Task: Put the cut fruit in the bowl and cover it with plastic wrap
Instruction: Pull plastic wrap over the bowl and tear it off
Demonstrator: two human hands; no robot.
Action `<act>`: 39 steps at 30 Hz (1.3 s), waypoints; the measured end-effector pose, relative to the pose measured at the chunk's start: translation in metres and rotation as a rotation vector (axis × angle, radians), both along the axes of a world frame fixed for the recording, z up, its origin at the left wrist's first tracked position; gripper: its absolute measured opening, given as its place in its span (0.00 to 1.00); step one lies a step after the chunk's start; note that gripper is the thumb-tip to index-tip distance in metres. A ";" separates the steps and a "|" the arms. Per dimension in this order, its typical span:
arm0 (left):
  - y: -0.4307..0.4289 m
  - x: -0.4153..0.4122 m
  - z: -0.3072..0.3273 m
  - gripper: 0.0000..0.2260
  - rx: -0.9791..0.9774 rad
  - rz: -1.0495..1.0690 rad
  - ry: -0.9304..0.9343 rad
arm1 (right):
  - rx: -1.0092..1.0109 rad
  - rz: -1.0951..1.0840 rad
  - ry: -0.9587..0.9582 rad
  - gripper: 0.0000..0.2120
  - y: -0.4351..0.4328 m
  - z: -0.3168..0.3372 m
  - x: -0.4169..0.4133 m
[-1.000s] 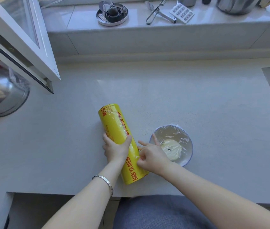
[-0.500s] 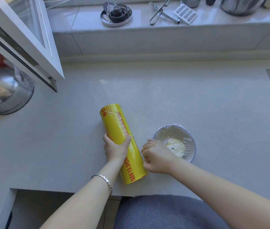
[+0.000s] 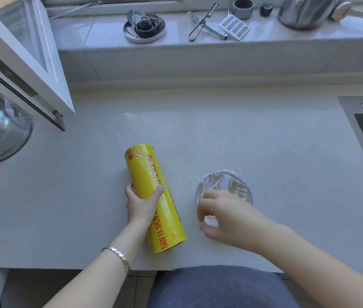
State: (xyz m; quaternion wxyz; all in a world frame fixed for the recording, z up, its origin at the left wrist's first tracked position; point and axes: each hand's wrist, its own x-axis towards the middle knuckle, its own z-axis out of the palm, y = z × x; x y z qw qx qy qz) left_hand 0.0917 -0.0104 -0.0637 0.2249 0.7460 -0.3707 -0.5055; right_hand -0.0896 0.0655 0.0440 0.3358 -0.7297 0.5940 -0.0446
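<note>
- Both forearms are bare, with no sleeves in view.
- A silver bracelet of flat, faceted links circles the left wrist.
- The right wrist carries nothing.
- Grey-blue fabric clothing covers the body at the bottom edge of the head view.

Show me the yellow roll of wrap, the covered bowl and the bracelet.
yellow roll [image 3: 154, 196]: head view, middle of its side.
bowl [image 3: 225, 183]: head view, film stretched over its top.
bracelet [image 3: 118, 255]: head view, band on left wrist.
</note>
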 end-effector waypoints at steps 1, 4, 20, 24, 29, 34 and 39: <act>-0.003 0.000 0.004 0.38 0.007 0.012 0.009 | -0.011 -0.061 -0.022 0.07 -0.006 0.003 -0.001; -0.016 0.002 0.020 0.38 0.040 0.063 0.062 | 0.080 -0.128 -0.012 0.13 -0.021 0.003 -0.001; -0.003 -0.046 0.090 0.25 -0.204 -0.127 0.320 | 0.208 -0.748 -0.708 0.29 -0.059 0.002 0.035; 0.015 -0.051 0.088 0.39 -0.232 -0.399 0.243 | 0.046 -1.037 -0.792 0.32 -0.091 0.006 0.011; 0.013 -0.048 0.082 0.47 -0.230 -0.512 0.108 | 0.035 -1.117 -0.867 0.31 -0.102 0.006 0.000; -0.004 -0.038 0.077 0.35 -0.321 -0.372 0.059 | -0.007 -0.936 -0.872 0.19 -0.094 -0.002 -0.008; -0.041 -0.030 0.084 0.34 -0.567 0.001 0.078 | -0.045 -0.848 -0.398 0.12 -0.053 -0.038 -0.049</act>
